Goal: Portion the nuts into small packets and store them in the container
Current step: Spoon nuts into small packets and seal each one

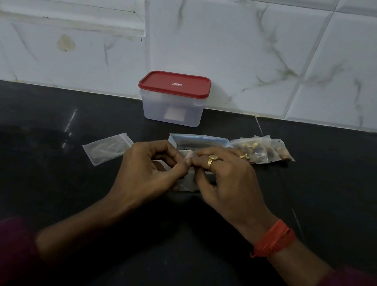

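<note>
Your left hand [149,171] and right hand [225,184] pinch 1 small clear packet [186,184]; a poorly pressed seal could let it spill.

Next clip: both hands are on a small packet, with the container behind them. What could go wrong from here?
1. The left hand and right hand both pinch the small packet at its top; an incomplete seal could let nuts spill onto the dark counter.
2. The container has its red lid on, so storing the filled packets lying loose to the right first needs a free hand.
</note>
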`<state>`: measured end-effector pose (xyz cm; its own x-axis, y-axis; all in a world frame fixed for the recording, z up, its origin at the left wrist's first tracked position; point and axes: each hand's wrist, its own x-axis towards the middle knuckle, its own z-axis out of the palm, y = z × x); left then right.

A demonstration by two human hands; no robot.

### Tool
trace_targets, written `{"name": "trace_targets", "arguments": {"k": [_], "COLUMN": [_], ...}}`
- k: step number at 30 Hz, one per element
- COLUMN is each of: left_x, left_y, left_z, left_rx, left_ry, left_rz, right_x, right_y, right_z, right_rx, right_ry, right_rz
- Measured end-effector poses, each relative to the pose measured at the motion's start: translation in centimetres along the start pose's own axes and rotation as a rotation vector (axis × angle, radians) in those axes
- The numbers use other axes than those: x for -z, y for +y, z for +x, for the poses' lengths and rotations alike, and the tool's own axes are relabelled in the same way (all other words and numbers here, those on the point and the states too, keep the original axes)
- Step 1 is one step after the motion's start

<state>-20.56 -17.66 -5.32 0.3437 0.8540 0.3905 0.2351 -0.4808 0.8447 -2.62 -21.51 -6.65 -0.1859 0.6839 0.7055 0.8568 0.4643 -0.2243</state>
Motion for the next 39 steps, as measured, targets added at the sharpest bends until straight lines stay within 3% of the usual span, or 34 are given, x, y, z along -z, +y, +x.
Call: {"name": "trace_targets", "arguments": {"k": [4, 9, 13, 21, 25, 30, 35, 39], "left_x": [0.0, 0.8, 0.7, 0.9, 0.9, 1.0, 1.0, 1.0], "left_y": [0.1, -1.1, -1.7, -1.8, -1.7, -1.6, -1.5, -1.5], "left_z": [-0.1, 0.8, 1.3, 1.7, 1.8, 1.8, 1.8, 1.9], "left_rx": [-0.027, -0.006, 0.106, 0.153, 0.162, 0.155, 0.155, 0.187], "left_ry": [0.021, 0.229, 0.166, 0.129, 0.134, 0.123, 0.136, 0.151], "left_rz": [-0.022, 0.104, 0.036, -0.19, -0.287, -0.352, -0.401, -0.441], "right_x": [-0.1, 0.0, 0.4, 0.2, 0.3, 0.5, 0.7, 0.6], "right_y": [0.1, 1.0, 1.0, 1.7, 2.0, 2.4, 2.9, 2.9], "right_z": [0.1, 0.2, 0.5, 0.3, 0.3, 0.6, 0.3, 0.1], "right_rx": [-0.124, -0.394, -0.456, -0.542, -0.483, -0.542, -0.454, -0.397], "right_ry": [-0.032, 0.043, 0.047, -0.001, -0.078, -0.016, -0.201, -0.173], "right_rz": [0.187, 0.375, 0.48, 0.522, 0.568, 0.695, 0.655, 0.52]}}
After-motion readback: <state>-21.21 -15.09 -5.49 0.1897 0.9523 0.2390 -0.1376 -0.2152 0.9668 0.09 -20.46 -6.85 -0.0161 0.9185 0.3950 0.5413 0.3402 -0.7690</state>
